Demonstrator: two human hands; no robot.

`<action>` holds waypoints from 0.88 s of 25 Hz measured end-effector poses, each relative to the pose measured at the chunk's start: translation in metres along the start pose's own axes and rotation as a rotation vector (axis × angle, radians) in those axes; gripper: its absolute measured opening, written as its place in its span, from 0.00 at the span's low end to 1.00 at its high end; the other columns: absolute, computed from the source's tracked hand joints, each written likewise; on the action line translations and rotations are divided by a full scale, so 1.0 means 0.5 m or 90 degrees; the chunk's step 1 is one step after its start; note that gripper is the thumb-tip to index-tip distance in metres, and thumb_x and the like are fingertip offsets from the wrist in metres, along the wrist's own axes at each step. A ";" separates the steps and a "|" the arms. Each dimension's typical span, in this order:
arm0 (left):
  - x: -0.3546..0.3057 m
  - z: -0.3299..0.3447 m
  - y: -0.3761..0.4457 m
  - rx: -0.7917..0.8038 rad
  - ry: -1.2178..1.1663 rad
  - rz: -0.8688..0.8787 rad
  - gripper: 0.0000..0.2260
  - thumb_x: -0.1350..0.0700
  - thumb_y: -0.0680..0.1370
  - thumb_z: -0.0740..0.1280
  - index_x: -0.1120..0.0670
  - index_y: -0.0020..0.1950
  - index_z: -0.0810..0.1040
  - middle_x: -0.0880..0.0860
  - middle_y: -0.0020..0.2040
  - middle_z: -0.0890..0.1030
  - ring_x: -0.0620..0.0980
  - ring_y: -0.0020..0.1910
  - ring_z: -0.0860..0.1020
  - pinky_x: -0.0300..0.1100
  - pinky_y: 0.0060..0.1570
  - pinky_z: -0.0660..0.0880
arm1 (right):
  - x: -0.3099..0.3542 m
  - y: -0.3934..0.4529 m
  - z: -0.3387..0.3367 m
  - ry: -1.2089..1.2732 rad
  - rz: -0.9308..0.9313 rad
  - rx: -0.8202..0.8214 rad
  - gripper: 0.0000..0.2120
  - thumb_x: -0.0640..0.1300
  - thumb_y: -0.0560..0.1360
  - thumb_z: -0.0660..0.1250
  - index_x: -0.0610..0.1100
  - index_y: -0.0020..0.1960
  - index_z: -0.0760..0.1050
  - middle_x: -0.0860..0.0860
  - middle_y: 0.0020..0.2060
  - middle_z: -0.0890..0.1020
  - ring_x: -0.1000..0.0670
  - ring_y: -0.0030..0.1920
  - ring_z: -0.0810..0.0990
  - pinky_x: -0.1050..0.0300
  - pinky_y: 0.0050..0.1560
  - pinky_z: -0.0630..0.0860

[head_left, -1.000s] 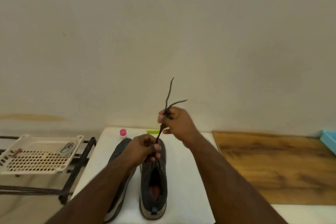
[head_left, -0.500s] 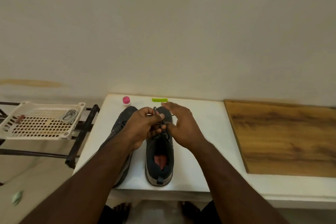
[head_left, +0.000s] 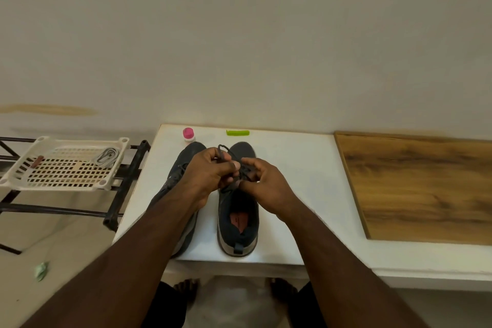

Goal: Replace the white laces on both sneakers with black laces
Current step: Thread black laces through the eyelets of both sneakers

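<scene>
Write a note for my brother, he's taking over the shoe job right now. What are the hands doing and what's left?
Left hand: pinches a loop of the black lace.
Right hand: grips the same lace at the top of the right shoe.
Both shoes sit side by side on the white table; the left shoe is partly hidden by the arm.
White laces lie in the tray.
Done: right shoe looks laced in black.
Left: finish the knot; check the left shoe's lacing, which can't be fully seen.
</scene>
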State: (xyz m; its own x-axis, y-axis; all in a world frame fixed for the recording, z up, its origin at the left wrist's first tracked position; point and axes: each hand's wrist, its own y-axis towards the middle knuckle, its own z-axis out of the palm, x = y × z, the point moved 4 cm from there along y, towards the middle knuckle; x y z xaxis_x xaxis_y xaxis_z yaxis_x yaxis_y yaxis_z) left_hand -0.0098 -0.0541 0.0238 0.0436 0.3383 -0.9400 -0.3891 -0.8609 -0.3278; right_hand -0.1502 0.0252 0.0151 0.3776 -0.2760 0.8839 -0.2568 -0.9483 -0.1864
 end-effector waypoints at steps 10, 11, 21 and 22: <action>0.026 -0.009 -0.007 -0.034 0.060 -0.023 0.06 0.61 0.74 0.74 0.57 0.47 0.79 0.56 0.39 0.84 0.50 0.38 0.83 0.41 0.37 0.78 | 0.055 -0.033 -0.024 -0.347 -0.062 -0.117 0.12 0.38 0.80 0.61 0.42 0.60 0.80 0.45 0.52 0.85 0.44 0.52 0.83 0.51 0.56 0.80; 0.027 -0.010 -0.009 -0.035 0.053 -0.024 0.05 0.61 0.75 0.74 0.56 0.47 0.79 0.56 0.41 0.85 0.50 0.38 0.83 0.40 0.36 0.78 | 0.060 -0.034 -0.033 -0.331 -0.065 -0.121 0.13 0.37 0.79 0.61 0.42 0.60 0.80 0.46 0.53 0.85 0.45 0.53 0.83 0.50 0.57 0.80; 0.060 -0.065 -0.019 -0.157 0.235 -0.053 0.02 0.64 0.79 0.66 0.59 0.48 0.77 0.57 0.41 0.83 0.45 0.30 0.81 0.35 0.28 0.76 | -0.067 0.011 -0.178 -0.182 0.044 -0.266 0.07 0.45 0.81 0.66 0.46 0.54 0.82 0.56 0.46 0.82 0.54 0.43 0.78 0.59 0.46 0.73; 0.064 -0.070 -0.020 -0.160 0.266 -0.055 0.02 0.64 0.79 0.66 0.59 0.48 0.77 0.58 0.41 0.83 0.46 0.31 0.82 0.35 0.29 0.77 | -0.090 0.017 -0.182 -0.299 0.049 -0.231 0.07 0.46 0.81 0.66 0.47 0.54 0.82 0.55 0.48 0.84 0.53 0.46 0.78 0.58 0.47 0.72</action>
State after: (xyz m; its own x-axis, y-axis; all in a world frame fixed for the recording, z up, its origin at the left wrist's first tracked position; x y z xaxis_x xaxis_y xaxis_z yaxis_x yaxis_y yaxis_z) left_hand 0.0275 -0.0480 -0.0062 0.4511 0.2748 -0.8491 -0.1360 -0.9191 -0.3697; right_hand -0.2504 0.0440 0.0129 0.6776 -0.4601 0.5737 -0.5557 -0.8313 -0.0104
